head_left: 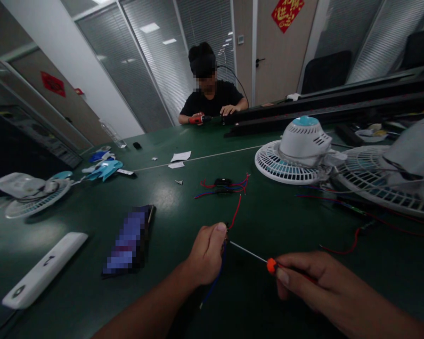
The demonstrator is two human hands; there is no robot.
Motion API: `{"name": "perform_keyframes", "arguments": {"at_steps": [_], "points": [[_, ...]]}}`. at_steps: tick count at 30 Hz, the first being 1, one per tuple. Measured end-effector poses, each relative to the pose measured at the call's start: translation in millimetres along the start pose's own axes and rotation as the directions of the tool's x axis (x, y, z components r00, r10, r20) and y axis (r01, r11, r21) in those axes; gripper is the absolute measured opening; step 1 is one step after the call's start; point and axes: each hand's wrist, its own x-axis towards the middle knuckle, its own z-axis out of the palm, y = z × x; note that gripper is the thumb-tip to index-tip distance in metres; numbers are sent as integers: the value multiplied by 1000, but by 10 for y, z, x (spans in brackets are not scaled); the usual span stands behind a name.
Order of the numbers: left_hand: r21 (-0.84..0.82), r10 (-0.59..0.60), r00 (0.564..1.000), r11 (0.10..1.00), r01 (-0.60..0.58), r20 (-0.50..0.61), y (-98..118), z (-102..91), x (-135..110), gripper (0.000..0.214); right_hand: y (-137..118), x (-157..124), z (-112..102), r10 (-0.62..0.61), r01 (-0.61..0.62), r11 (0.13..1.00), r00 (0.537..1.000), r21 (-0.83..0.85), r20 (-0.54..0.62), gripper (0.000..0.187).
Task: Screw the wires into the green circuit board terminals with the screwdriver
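My left hand (207, 253) is closed in a fist around a small dark part with a red wire (236, 212) rising from it and a blue wire (214, 282) hanging below. My right hand (314, 278) grips a screwdriver with an orange collar (271, 266); its thin metal shaft (247, 253) points left, and its tip meets the part in my left fist. Both hands hover low over the dark green table (176, 197). Beyond them lies a small black module with red and blue wires (223, 184).
Two white fan grilles with motor housings (297, 150) (392, 179) lie at right, trailing red wires (346, 247). A phone (129, 240), a white remote (44, 270), another fan part (31, 193) and blue blades (104, 168) lie at left. A person in black (212, 99) works across the table.
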Motion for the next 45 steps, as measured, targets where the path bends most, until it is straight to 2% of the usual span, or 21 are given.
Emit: {"name": "perform_keyframes", "arguments": {"at_steps": [18, 26, 28, 32, 35, 40, 45], "points": [[-40, -3, 999, 999, 5, 32, 6, -9, -4, 53, -6, 5, 8, -15, 15, 1000, 1000, 18, -27, 32], [20, 11, 1000, 1000, -11, 16, 4, 3, -15, 50, 15, 23, 10, 26, -23, 996, 999, 89, -40, 27], [33, 46, 999, 998, -47, 30, 4, 4, -17, 48, 41, 1, 6, 74, -64, 987, 995, 150, -66, 30], [42, 79, 996, 996, -81, 36, 6, 1, -15, 47, 92, -48, 10, 260, -222, 929, 961, 298, -96, 47], [32, 73, 997, 997, -74, 41, 0, -2, -13, 46, 91, -44, 25, 263, -240, 943, 962, 229, -74, 50], [-21, 36, 998, 999, -35, 48, -11, -4, -12, 47, 67, -13, 31, 144, -143, 987, 989, 71, -16, 49], [-41, 14, 999, 999, -13, 34, -11, -5, -6, 48, 72, -20, 20, 108, -108, 994, 994, 0, -13, 49]]}}
